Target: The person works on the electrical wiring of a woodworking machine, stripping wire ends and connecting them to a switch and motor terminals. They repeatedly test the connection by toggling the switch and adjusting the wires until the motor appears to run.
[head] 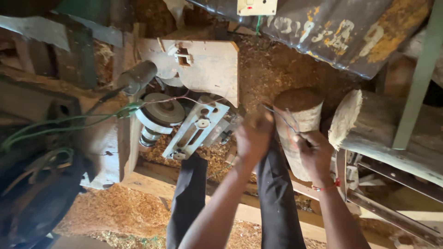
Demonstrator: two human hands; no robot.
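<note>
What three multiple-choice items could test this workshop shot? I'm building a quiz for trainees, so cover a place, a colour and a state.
1. Where does the short upright wooden log stand?
A. Between the two hands
B. On the grey metal machine
C. Left of the green cable

2. What colour is the thread band on the right wrist?
A. Blue
B. Red
C. White

3. How do the hands hold the thin wire?
A. Both lie flat and open
B. Only the left hand grips
C. Both are closed on it

Answers: 1 A, the log rises between left hand and right hand. 2 B, the band shows red. 3 C, both fists are pinched on the wire running across the log.
</note>
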